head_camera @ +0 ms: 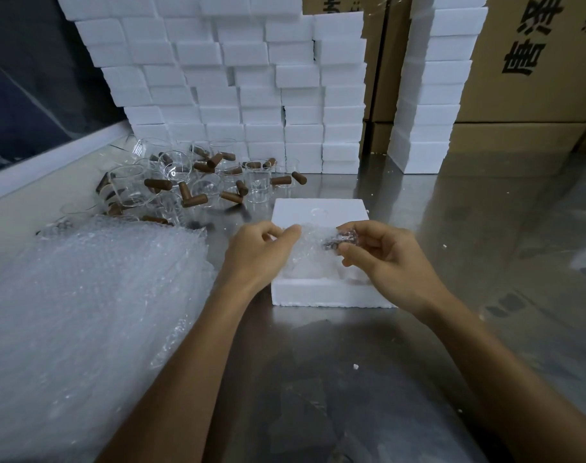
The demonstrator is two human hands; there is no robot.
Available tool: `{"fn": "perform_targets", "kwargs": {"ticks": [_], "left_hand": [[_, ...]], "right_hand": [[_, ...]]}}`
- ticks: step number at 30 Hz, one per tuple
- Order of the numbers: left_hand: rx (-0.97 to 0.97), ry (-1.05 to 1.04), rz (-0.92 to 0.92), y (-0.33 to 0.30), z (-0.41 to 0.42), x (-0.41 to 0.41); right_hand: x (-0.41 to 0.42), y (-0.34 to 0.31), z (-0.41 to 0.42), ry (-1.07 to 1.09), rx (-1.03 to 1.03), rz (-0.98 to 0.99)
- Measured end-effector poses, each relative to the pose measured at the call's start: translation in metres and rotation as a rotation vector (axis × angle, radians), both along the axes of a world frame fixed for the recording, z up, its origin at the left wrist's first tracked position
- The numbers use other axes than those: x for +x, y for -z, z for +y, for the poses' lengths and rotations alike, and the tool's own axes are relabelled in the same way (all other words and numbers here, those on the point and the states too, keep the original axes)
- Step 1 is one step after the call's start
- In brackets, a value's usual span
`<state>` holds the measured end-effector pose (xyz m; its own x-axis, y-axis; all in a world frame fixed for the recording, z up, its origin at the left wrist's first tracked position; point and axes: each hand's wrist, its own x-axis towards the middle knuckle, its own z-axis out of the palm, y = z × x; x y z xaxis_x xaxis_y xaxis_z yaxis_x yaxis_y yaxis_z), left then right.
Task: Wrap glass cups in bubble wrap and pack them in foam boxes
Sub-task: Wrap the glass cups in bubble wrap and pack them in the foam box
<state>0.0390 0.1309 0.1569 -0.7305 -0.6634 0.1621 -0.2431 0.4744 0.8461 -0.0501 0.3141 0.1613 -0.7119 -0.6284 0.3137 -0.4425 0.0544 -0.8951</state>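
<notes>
An open white foam box [321, 294] lies on the steel table in front of me. A bubble-wrapped glass cup [313, 252] sits over its hollow, the brown handle showing through the wrap at the right. My left hand [261, 250] grips the wrap on the cup's left side. My right hand [381, 253] pinches the wrapped handle end between thumb and fingers. The cup's lower part is hidden inside the box.
A pile of bubble wrap sheets [84, 305] lies at the left. Several glass cups with brown handles [191, 185] are heaped behind it. Stacked foam boxes [258, 81] form a wall at the back, with cardboard cartons [532, 61] at the right.
</notes>
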Motion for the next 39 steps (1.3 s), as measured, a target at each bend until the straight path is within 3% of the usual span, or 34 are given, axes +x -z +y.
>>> {"fn": "perform_targets", "kwargs": {"ticks": [4, 8, 27, 33, 39], "left_hand": [[-0.062, 0.196, 0.138, -0.004, 0.008, 0.002], [-0.168, 0.386, 0.014, -0.004, 0.006, 0.007], [-0.263, 0.247, -0.09, -0.004, 0.013, 0.003], [-0.286, 0.311, -0.14, -0.003, 0.009, 0.003], [-0.149, 0.404, -0.109, -0.009, -0.002, 0.008]], "right_hand": [[-0.004, 0.003, 0.001, 0.026, 0.051, 0.048], [-0.008, 0.004, 0.003, 0.113, 0.183, 0.166], [-0.02, 0.013, 0.008, 0.149, 0.182, 0.171], [-0.019, 0.015, 0.008, 0.149, 0.218, 0.204], [-0.024, 0.015, 0.011, 0.153, 0.273, 0.228]]}}
